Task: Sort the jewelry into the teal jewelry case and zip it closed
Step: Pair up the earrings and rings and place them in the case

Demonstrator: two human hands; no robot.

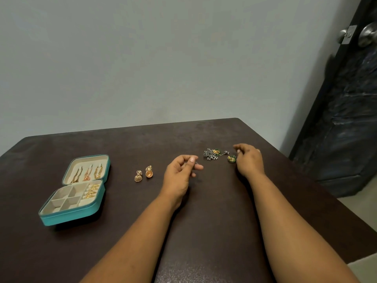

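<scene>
Left hand [182,173] pinching tiny piece mid-table; right hand [247,160] curled, contents unclear, near table [224,221] right edge.

The left hand [180,173] pinches something tiny and dark between thumb and fingertip, too small to tell what it is. The right hand [249,160] curls over the table beside a green-and-gold earring [232,158]; whether its fingers touch it is hidden. The silver jewelry [211,154] is a tangle, its pieces uncountable. The door [350,94] and both elbows are cut off by the edges.
</scene>
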